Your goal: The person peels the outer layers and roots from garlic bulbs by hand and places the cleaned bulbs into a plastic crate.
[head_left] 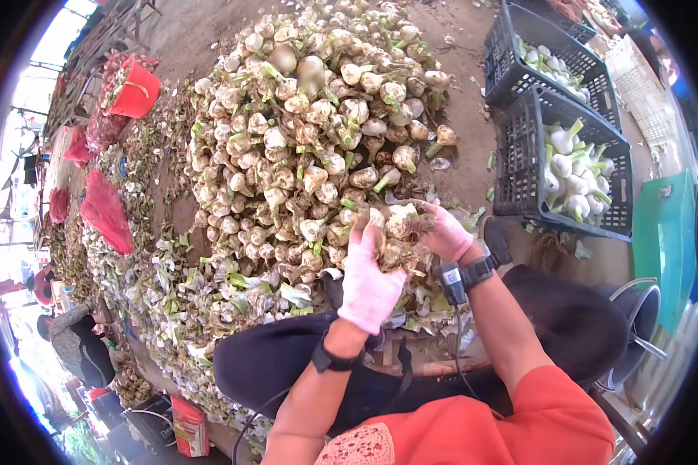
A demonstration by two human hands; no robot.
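Observation:
Both my hands wear pale pink gloves and are close together at the near edge of a large heap of untrimmed garlic bulbs [287,167]. My left hand [370,283] is closed, its fingers curled round a dirty garlic bulb [376,219]. Just to its right, my right hand [444,235] is closed on a garlic bulb [400,223] with brown, rooty skin. The bulbs blend with the heap behind, so their outlines are partly lost. Loose peeled garlic leaves [287,298] lie below and left of my hands.
Black plastic crates [520,167] at the right hold cleaner white garlic bulbs [574,182]. A grey bucket [644,310] stands by my right knee. On the left are a red bucket [136,89], a red mesh sack [105,211] and another person [77,345] in the distance.

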